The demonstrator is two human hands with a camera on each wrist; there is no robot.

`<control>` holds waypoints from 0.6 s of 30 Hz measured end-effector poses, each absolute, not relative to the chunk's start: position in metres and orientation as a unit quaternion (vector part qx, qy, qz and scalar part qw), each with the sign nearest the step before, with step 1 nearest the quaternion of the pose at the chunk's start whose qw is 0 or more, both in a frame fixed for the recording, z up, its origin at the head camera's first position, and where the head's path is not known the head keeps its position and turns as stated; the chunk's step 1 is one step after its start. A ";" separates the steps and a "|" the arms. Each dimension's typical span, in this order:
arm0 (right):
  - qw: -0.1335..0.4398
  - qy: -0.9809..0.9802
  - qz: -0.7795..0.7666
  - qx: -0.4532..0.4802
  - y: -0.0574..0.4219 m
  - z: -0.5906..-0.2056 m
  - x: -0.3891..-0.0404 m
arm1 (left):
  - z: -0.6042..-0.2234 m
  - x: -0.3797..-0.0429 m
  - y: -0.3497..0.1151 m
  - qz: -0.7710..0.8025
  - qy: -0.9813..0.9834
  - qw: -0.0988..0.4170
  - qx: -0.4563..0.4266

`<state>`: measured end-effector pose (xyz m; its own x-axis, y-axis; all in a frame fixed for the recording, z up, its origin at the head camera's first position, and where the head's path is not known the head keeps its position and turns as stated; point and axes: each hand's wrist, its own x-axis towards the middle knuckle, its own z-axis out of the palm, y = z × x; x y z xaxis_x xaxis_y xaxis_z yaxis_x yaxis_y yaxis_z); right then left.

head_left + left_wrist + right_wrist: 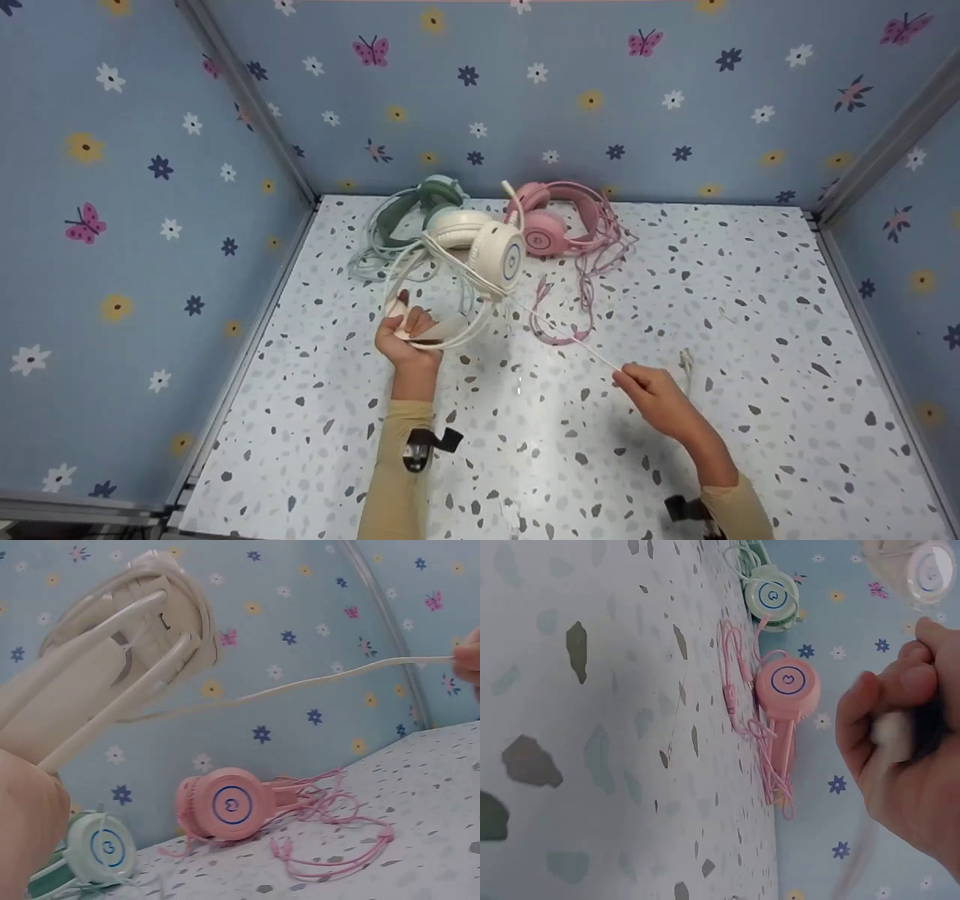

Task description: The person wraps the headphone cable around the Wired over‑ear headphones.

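My left hand (409, 341) grips the headband of a pair of white headphones (491, 255), holding them up over the table with the ear cups pointing away from me. Their microphone boom sticks up at the top. White cable (457, 266) wraps around the ear cups. From there one length of the cord (300, 685) runs nearly straight to my right hand (660, 397), whose curled fingers hold it. The cord's plug end (686, 364) hangs beyond the right hand. In the right wrist view, a blurred part of the cord (891, 735) shows within the curled fingers.
Mint-green headphones (397, 217) lie at the back left of the speckled table (525, 450). Pink headphones (546, 231) lie to their right, their pink cable (587, 289) looping toward the front. Flower-patterned panels (540, 97) enclose the table at the back and sides.
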<state>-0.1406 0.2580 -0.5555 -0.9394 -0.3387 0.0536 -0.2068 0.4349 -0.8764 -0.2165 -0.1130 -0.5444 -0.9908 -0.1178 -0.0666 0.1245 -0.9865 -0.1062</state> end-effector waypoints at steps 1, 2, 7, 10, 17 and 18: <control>0.064 0.854 -0.490 -0.163 0.261 -0.554 -0.136 | -0.545 -0.216 -0.118 -0.995 0.049 0.080 0.035; 0.062 0.862 -0.475 -0.164 0.264 -0.551 -0.131 | -0.545 -0.216 -0.122 -0.994 0.045 0.094 0.040; 0.030 0.894 -0.417 -0.162 0.274 -0.534 -0.122 | -0.544 -0.213 -0.132 -0.993 0.020 0.109 0.052; 0.024 0.905 -0.394 -0.158 0.275 -0.527 -0.121 | -0.542 -0.212 -0.132 -0.992 0.003 0.110 0.054; 0.024 0.923 -0.352 -0.156 0.273 -0.520 -0.117 | -0.538 -0.211 -0.132 -0.990 -0.027 0.124 0.059; 0.021 0.924 -0.348 -0.158 0.273 -0.518 -0.117 | -0.538 -0.211 -0.133 -0.990 -0.033 0.126 0.060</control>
